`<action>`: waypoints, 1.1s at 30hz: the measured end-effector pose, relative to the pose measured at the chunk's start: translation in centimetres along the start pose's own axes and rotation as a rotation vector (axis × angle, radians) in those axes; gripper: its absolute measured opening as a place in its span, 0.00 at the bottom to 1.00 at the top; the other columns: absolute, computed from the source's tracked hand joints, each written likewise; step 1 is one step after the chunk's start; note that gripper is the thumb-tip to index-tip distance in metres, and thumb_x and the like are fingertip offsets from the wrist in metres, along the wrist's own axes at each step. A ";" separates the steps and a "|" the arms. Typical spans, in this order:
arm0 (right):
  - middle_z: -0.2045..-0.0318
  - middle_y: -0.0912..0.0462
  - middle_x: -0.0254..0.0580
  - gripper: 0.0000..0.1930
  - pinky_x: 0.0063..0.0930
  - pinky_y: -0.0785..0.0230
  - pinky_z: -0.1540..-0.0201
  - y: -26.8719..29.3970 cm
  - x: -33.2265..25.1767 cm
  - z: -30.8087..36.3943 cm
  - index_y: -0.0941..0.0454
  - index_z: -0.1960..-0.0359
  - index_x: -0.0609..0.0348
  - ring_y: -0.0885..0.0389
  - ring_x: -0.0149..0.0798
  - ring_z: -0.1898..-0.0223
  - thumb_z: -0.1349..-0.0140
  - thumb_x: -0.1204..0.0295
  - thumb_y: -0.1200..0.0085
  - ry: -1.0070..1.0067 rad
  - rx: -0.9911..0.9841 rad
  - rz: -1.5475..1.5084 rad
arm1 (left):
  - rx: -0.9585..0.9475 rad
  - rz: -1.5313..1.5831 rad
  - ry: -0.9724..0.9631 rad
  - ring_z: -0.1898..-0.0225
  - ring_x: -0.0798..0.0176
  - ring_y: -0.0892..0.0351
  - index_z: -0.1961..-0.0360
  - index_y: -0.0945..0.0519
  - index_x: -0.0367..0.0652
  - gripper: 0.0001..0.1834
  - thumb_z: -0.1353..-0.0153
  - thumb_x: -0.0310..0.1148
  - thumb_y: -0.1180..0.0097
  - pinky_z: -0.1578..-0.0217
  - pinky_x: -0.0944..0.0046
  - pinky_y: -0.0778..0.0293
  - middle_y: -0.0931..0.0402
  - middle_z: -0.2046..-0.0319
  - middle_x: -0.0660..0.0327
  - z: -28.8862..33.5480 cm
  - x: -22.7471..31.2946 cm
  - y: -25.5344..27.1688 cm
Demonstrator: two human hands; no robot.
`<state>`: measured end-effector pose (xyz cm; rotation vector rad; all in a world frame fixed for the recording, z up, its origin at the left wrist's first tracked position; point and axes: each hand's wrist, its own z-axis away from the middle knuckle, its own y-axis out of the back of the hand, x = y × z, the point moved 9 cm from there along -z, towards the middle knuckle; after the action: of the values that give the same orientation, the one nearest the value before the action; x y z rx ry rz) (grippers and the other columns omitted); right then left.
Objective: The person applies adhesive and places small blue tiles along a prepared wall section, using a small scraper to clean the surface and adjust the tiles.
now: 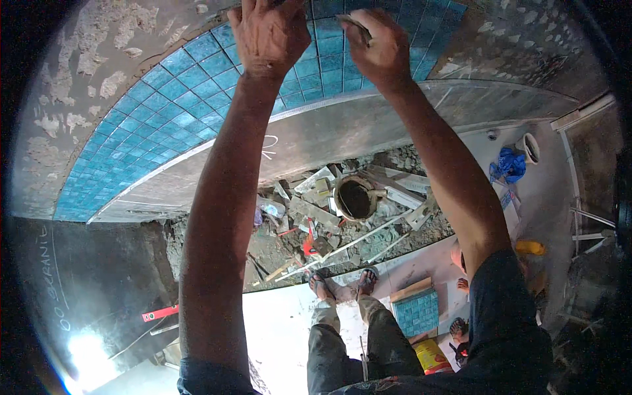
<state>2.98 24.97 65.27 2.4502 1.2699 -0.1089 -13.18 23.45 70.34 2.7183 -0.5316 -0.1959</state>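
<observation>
Teal square tiles cover a curved band of wall in front of me. My left hand is up against this band near the top of the picture, its back toward me. The upper edge cuts off most of its fingers, so their grip cannot be made out. To its right, my right hand is closed around a thin, flat greyish piece, whose exact kind is unclear. It is held just in front of the tiles, with its edge pointing toward the left hand.
Below the wall lies a strip of rubble with a bucket of dark material. A boxed stack of teal tiles stands right of my feet, near another person's hand and foot. A blue bag is farther right; a red level is at left.
</observation>
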 end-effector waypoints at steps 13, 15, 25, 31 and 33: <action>0.71 0.15 0.53 0.07 0.39 0.22 0.70 -1.0 1.8 1.5 0.15 0.59 0.60 0.19 0.48 0.78 0.40 0.78 0.34 0.254 0.200 0.011 | 0.021 0.096 0.015 0.48 0.43 0.25 0.58 0.11 0.54 0.13 0.45 0.27 0.36 0.51 0.40 0.33 0.19 0.52 0.57 -0.3 0.0 -0.4; 0.68 0.14 0.54 0.08 0.40 0.22 0.71 -0.4 1.6 1.8 0.14 0.59 0.60 0.19 0.48 0.78 0.40 0.78 0.33 0.304 0.318 -0.048 | 0.040 0.143 0.012 0.48 0.43 0.25 0.59 0.11 0.54 0.13 0.45 0.26 0.36 0.52 0.40 0.33 0.19 0.52 0.57 -0.3 0.2 -0.3; 0.73 0.32 0.45 0.05 0.42 0.37 0.74 -1.0 -0.8 0.1 0.21 0.69 0.60 0.30 0.48 0.75 0.44 0.79 0.36 0.330 0.068 0.199 | 0.006 0.142 0.026 0.47 0.41 0.25 0.58 0.11 0.52 0.12 0.44 0.27 0.36 0.52 0.37 0.33 0.20 0.49 0.54 -0.2 0.0 -0.7; 0.74 0.31 0.46 0.06 0.43 0.35 0.73 -1.6 -0.2 0.2 0.23 0.70 0.61 0.29 0.48 0.74 0.43 0.79 0.36 0.274 0.079 0.112 | 0.059 -0.024 0.015 0.43 0.37 0.27 0.57 0.11 0.53 0.12 0.44 0.29 0.35 0.49 0.36 0.33 0.23 0.44 0.42 0.5 -1.0 -1.7; 0.74 0.31 0.47 0.06 0.42 0.35 0.72 -1.7 0.5 0.2 0.23 0.70 0.61 0.29 0.48 0.74 0.42 0.78 0.36 0.210 0.074 0.069 | 0.034 0.031 0.037 0.44 0.38 0.27 0.57 0.11 0.53 0.13 0.44 0.29 0.35 0.48 0.37 0.33 0.22 0.45 0.44 0.2 -0.8 -1.5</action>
<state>1.94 26.14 64.51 2.6223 1.2851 0.1255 -13.45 25.02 69.62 2.7393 -0.5707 -0.1287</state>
